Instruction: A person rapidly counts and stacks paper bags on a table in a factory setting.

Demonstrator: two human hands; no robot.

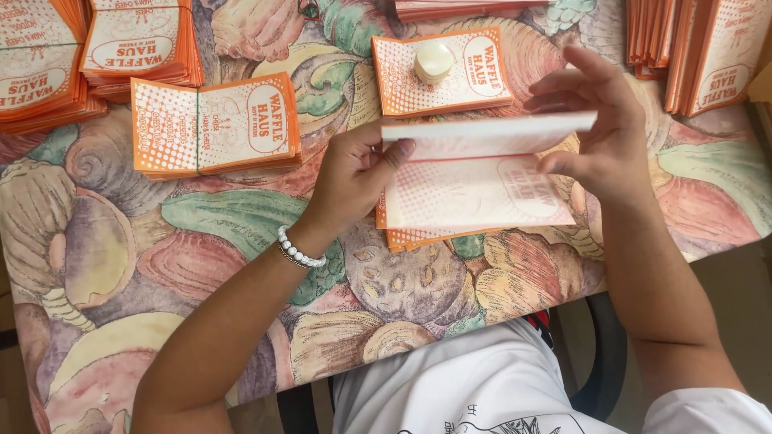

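Covering the whole table is a cloth (121, 265) printed with big shells, leaves and fruit shapes in faded pink, green and tan. Around its far edge lie bundles of flat orange-and-white printed paper bags: a tall pile at the far left (36, 72), a second bundle beside it (141, 40), a bundle tied with a thin green band (213, 124) nearer the middle, and more standing on edge at the far right (700, 48). Another small stack (442, 72) sits straight ahead with a round cream-coloured weight (433, 61) on top of it.

Directly before the person lies a short working stack (418, 237), and on it the paper bag being folded (478, 173), its upper part bent over toward the person so the plain white inside shows. The left hand (354, 173), with a white bead bracelet (299, 251) at the wrist, pinches the bag's left edge between thumb and fingers. The right hand (603, 128) grips the right end of the fold, thumb beneath and fingers spread above.

Judging by the soft curve of the raised flap, the bag is very light, thin and limp; it probably creases easily and could tear or slide off the stack. Holding it at both side edges, close to the fold line, seems the surest grip.
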